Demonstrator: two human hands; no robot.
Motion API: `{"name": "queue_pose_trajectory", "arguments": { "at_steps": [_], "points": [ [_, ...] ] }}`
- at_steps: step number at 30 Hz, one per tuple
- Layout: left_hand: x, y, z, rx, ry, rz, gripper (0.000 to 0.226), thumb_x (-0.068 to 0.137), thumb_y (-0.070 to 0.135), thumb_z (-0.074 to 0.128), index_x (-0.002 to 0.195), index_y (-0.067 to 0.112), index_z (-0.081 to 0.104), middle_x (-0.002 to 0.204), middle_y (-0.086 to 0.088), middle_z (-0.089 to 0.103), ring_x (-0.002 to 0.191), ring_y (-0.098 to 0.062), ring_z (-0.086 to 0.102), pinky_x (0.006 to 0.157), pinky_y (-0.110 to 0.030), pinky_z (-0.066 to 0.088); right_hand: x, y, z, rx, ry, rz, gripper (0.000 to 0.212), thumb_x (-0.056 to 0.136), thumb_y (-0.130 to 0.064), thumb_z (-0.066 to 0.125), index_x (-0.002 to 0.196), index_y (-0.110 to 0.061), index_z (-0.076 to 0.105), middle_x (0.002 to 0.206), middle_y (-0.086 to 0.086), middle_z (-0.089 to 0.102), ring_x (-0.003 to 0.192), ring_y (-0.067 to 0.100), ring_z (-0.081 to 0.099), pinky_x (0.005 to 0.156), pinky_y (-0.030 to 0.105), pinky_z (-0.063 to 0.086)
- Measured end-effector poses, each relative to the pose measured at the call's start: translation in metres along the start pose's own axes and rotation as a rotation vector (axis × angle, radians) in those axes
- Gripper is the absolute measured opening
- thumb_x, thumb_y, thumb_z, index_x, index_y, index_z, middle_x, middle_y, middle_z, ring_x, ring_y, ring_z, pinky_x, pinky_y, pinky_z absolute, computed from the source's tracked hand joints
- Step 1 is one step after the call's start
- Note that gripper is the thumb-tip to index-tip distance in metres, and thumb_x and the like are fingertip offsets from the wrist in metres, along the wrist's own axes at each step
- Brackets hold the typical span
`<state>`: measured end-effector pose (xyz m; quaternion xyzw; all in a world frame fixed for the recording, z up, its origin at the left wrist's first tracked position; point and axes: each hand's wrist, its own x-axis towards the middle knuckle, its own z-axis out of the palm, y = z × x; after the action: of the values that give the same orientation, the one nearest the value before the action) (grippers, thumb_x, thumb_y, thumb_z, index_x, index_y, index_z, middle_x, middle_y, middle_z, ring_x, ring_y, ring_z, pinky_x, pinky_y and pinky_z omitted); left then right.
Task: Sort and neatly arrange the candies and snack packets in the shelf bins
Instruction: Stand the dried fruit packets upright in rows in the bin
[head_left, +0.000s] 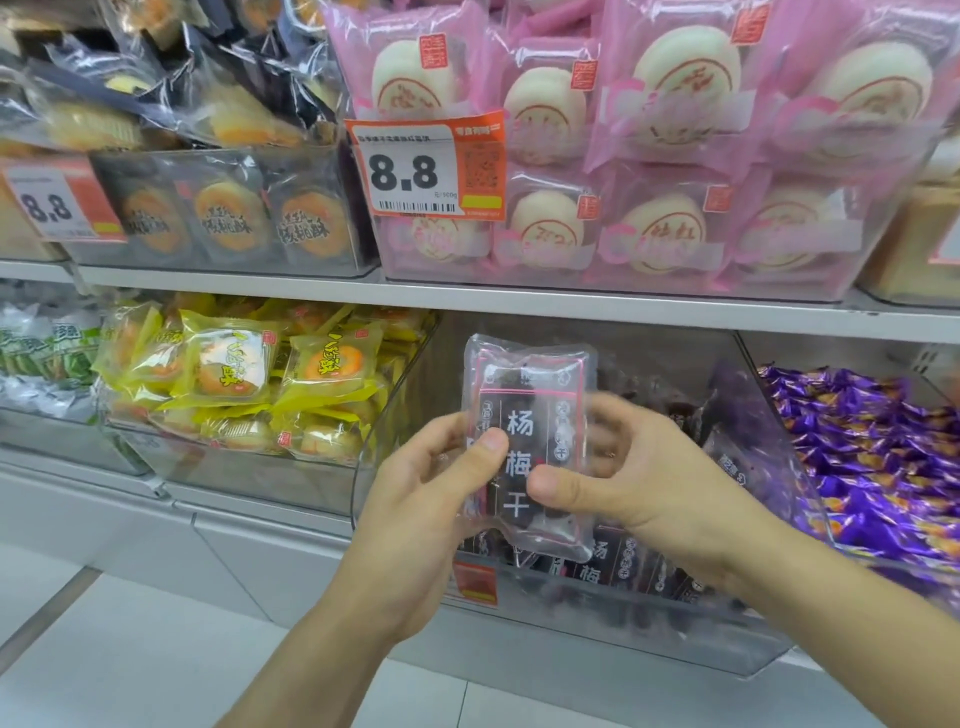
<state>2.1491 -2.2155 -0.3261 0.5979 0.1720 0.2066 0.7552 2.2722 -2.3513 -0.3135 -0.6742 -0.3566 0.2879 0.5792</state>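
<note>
Both hands hold one clear dried-plum packet (527, 441) upright in front of the clear plastic bin (597, 618) on the lower shelf: left hand (431, 493) pinches its left edge, right hand (618, 483) its right edge, thumbs on the front. More of the same packets (618, 569) lie in that bin. Yellow pastry packs (244, 384) in the bin to the left, purple candies (862, 447) to the right. Upper white shelf (467, 301) carries pink cake packs (649, 156), 8.8 price tag (426, 166). Pale tiled floor (130, 649) below
</note>
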Motion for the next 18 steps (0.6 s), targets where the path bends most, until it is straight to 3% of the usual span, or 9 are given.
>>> {"name": "queue_pose_trajectory", "arguments": {
  "at_steps": [2,4,8,10,13,15,18],
  "points": [
    [0.002,-0.002,-0.005,0.106,-0.01,0.014,0.038,0.082,0.036,0.076,0.114,0.016,0.069,0.108,-0.014,0.071,0.099,-0.029,0.068,0.085,-0.045,0.057,0.001,0.0,-0.003,0.025,-0.095,0.052,0.054,0.066,-0.034,0.082,0.117,-0.023,0.069,0.111,-0.004,0.074,0.104,0.012,0.07,0.087,0.029,0.056],
    [0.003,-0.006,-0.01,0.228,-0.031,0.041,0.043,0.079,0.045,0.07,0.115,0.022,0.069,0.111,-0.013,0.069,0.107,-0.031,0.065,0.094,-0.051,0.054,0.004,0.001,-0.008,0.057,-0.117,0.082,0.045,0.069,-0.032,0.079,0.113,-0.023,0.071,0.109,-0.003,0.075,0.101,0.011,0.07,0.08,0.027,0.057],
    [0.004,-0.011,-0.012,0.575,0.052,0.162,0.064,0.069,0.067,0.068,0.121,0.031,0.064,0.108,0.009,0.07,0.103,-0.008,0.066,0.093,-0.039,0.055,0.011,-0.006,-0.021,-0.113,-0.168,0.035,0.06,0.072,-0.013,0.085,0.124,-0.026,0.06,0.111,-0.004,0.074,0.096,0.011,0.072,0.083,0.029,0.059],
    [0.006,-0.012,-0.012,0.612,0.108,0.206,0.062,0.065,0.063,0.072,0.119,0.034,0.063,0.107,0.015,0.068,0.101,-0.001,0.065,0.092,-0.032,0.055,0.014,-0.011,-0.022,-0.206,-0.165,-0.03,0.056,0.069,-0.007,0.087,0.118,-0.021,0.062,0.101,-0.008,0.075,0.082,0.004,0.071,0.072,0.021,0.056],
    [0.015,-0.01,-0.012,0.688,0.15,0.294,0.06,0.077,0.059,0.071,0.129,0.034,0.054,0.121,0.018,0.061,0.112,0.003,0.058,0.099,-0.028,0.05,0.026,-0.008,-0.021,-0.171,-0.062,-0.101,0.049,0.069,0.001,0.085,0.111,-0.012,0.062,0.084,-0.006,0.074,0.068,0.008,0.07,0.06,0.02,0.054],
    [0.025,-0.012,-0.017,0.815,0.177,0.309,0.063,0.085,0.054,0.065,0.139,0.029,0.045,0.134,0.012,0.05,0.119,-0.001,0.051,0.101,-0.024,0.042,0.04,0.0,-0.023,-0.117,0.06,-0.103,0.055,0.067,-0.001,0.086,0.115,-0.011,0.062,0.082,-0.001,0.075,0.066,0.013,0.071,0.059,0.024,0.056],
    [0.041,-0.021,-0.025,1.065,0.135,0.235,0.063,0.088,0.048,0.063,0.141,0.021,0.042,0.14,0.004,0.04,0.125,-0.009,0.045,0.098,-0.018,0.032,0.066,0.011,-0.028,-0.328,0.2,-0.129,0.056,0.064,-0.012,0.092,0.112,-0.019,0.063,0.077,-0.003,0.073,0.06,0.005,0.066,0.06,0.017,0.049]
  ]
}}
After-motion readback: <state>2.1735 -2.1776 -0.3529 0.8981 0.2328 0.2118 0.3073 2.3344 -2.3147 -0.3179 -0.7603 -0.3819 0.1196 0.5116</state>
